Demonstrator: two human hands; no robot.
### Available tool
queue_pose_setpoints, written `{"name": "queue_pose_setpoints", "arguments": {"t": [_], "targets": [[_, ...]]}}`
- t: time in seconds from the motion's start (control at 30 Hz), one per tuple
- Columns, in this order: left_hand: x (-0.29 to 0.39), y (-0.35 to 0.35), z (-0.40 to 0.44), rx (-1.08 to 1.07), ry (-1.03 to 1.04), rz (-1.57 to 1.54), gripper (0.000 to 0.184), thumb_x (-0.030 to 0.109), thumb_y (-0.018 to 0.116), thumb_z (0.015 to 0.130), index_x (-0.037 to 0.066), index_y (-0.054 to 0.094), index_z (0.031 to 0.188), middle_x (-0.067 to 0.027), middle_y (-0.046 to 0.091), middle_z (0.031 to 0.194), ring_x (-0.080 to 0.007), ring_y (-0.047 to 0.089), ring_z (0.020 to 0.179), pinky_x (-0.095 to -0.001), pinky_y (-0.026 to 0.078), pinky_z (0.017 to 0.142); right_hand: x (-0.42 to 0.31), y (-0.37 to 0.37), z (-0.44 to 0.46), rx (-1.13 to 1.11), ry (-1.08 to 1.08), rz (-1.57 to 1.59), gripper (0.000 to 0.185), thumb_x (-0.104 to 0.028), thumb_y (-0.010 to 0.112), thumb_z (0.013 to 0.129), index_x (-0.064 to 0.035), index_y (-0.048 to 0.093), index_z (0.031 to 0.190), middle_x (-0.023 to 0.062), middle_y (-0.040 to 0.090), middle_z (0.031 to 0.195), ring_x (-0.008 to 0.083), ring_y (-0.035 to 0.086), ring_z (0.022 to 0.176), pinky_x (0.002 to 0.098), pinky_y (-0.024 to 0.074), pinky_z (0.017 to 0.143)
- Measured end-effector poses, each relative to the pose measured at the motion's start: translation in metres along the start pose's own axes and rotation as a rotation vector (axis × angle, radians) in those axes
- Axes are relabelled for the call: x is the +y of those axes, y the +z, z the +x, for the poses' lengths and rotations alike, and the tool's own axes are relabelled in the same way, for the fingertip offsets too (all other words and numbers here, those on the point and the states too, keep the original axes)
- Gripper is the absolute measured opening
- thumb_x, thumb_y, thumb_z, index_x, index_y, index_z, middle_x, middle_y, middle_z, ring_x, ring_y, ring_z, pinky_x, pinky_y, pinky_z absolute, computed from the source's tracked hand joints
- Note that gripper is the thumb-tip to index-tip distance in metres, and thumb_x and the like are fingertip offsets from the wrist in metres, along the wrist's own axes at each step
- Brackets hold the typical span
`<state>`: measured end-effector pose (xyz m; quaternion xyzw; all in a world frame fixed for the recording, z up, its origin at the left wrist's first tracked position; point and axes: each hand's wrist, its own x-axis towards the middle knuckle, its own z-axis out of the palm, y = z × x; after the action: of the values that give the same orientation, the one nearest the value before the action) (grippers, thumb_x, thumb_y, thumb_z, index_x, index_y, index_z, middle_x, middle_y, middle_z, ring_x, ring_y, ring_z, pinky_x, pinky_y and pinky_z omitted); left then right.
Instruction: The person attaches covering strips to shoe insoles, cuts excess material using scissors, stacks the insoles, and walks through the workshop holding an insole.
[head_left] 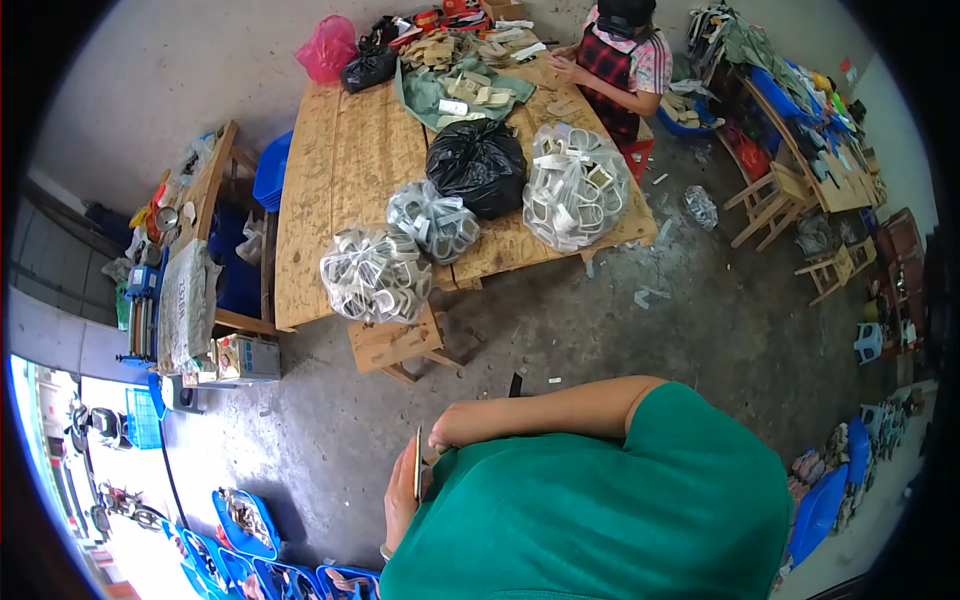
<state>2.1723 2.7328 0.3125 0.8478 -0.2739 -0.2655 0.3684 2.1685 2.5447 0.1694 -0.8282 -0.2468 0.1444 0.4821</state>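
Note:
My left hand [401,500] is closed around a thin, flat object that looks like a mobile phone [419,465], seen almost edge-on in front of my green shirt. A bracelet shows at that wrist. From the right, my bare forearm crosses over the shirt, and my right hand [456,425] is curled close beside the phone's upper end. Most of its fingers are turned away or hidden, so I cannot tell whether they touch the phone or hold anything.
A wooden table [345,150] ahead carries clear bags of white strap-like pieces [575,190] and a black bag [477,165]. A wooden stool [390,345] stands before it. Another person [620,70] works at the far right corner. Blue baskets [245,525] sit lower left.

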Motion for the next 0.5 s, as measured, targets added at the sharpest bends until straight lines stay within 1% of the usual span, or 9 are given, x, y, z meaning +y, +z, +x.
{"name": "queue_pose_setpoints", "arguments": {"t": [0.03, 0.07, 0.13, 0.17, 0.27, 0.3, 0.37, 0.43, 0.5], "targets": [[-0.003, 0.003, 0.001, 0.006, -0.01, -0.004, 0.056, 0.001, 0.054, 0.084, 0.008, 0.043, 0.139, -0.0178, 0.053, 0.128, -0.0302, 0.057, 0.113, -0.034, 0.046, 0.091, 0.002, 0.0, -0.001, 0.015, -0.022, 0.013, 0.016, -0.021, 0.055, 0.081, -0.0064, 0.06, 0.083, 0.0161, 0.062, 0.085, 0.0373, 0.061, 0.083, 0.0431, 0.0465, 0.069], [-0.009, 0.006, 0.004, 0.008, 0.033, 0.03, 0.054, 0.003, 0.054, 0.085, 0.007, 0.044, 0.138, -0.0178, 0.053, 0.129, -0.0312, 0.057, 0.113, -0.035, 0.046, 0.092, 0.0, -0.003, -0.002, 0.001, -0.028, 0.017, 0.016, -0.021, 0.055, 0.081, -0.0064, 0.06, 0.083, 0.0161, 0.062, 0.085, 0.0373, 0.061, 0.083, 0.0431, 0.0465, 0.069], [-0.02, 0.008, 0.007, 0.016, 0.116, 0.098, 0.051, 0.007, 0.054, 0.086, 0.006, 0.045, 0.137, -0.0177, 0.053, 0.129, -0.0332, 0.057, 0.113, -0.037, 0.046, 0.092, -0.007, -0.014, -0.007, -0.025, 0.025, 0.068, 0.018, -0.021, 0.057, 0.079, -0.007, 0.064, 0.087, 0.0181, 0.064, 0.086, 0.0381, 0.062, 0.083, 0.0443, 0.047, 0.071], [-0.021, 0.006, 0.007, 0.029, 0.102, 0.092, 0.051, 0.007, 0.054, 0.086, 0.006, 0.045, 0.137, -0.0177, 0.053, 0.129, -0.0332, 0.057, 0.113, -0.037, 0.046, 0.092, -0.009, -0.017, -0.009, -0.04, 0.053, 0.092, 0.019, -0.021, 0.058, 0.079, -0.0074, 0.066, 0.089, 0.019, 0.064, 0.087, 0.0385, 0.062, 0.083, 0.0449, 0.0472, 0.071], [-0.017, 0.001, 0.011, 0.074, 0.129, 0.201, 0.048, 0.009, 0.055, 0.086, 0.004, 0.047, 0.133, -0.018, 0.053, 0.129, -0.0358, 0.055, 0.114, -0.0396, 0.045, 0.095, -0.008, -0.018, -0.008, -0.059, 0.07, 0.08, 0.021, -0.022, 0.058, 0.079, -0.0084, 0.066, 0.092, 0.0184, 0.065, 0.09, 0.0385, 0.062, 0.085, 0.0437, 0.0478, 0.073], [-0.017, 0.0, 0.009, 0.132, 0.074, 0.185, 0.048, 0.009, 0.055, 0.086, 0.004, 0.047, 0.133, -0.018, 0.053, 0.129, -0.0358, 0.055, 0.114, -0.0396, 0.045, 0.095, -0.009, -0.015, -0.005, -0.081, 0.066, 0.075, 0.022, -0.022, 0.058, 0.079, -0.0089, 0.067, 0.094, 0.0181, 0.065, 0.092, 0.0385, 0.062, 0.086, 0.0432, 0.0481, 0.074], [-0.023, -0.008, 0.004, 0.158, 0.108, 0.221, 0.047, 0.01, 0.056, 0.085, 0.003, 0.049, 0.131, -0.018, 0.053, 0.129, -0.0363, 0.054, 0.114, -0.0397, 0.044, 0.096, -0.016, -0.015, -0.001, -0.104, 0.098, 0.088, 0.026, -0.024, 0.058, 0.082, -0.0106, 0.068, 0.101, 0.0161, 0.066, 0.1, 0.036, 0.063, 0.092, 0.0404, 0.049, 0.079], [-0.031, -0.008, -0.007, 0.179, 0.092, 0.132, 0.046, 0.009, 0.057, 0.085, 0.004, 0.05, 0.13, -0.0184, 0.053, 0.128, -0.0354, 0.054, 0.115, -0.0395, 0.045, 0.095, -0.023, -0.011, 0.01, -0.095, 0.157, 0.19, 0.028, -0.024, 0.057, 0.085, -0.01, 0.067, 0.108, 0.0154, 0.066, 0.108, 0.0321, 0.063, 0.099, 0.038, 0.0492, 0.083], [-0.051, 0.001, -0.021, 0.177, 0.114, 0.126, 0.049, 0.006, 0.055, 0.084, 0.005, 0.047, 0.132, -0.0179, 0.051, 0.131, -0.0344, 0.052, 0.118, -0.0398, 0.043, 0.097, -0.002, 0.002, 0.019, -0.172, 0.258, 0.184, 0.029, -0.024, 0.058, 0.086, -0.0087, 0.066, 0.109, 0.0149, 0.066, 0.109, 0.0274, 0.064, 0.1, 0.0358, 0.0494, 0.083]]}}
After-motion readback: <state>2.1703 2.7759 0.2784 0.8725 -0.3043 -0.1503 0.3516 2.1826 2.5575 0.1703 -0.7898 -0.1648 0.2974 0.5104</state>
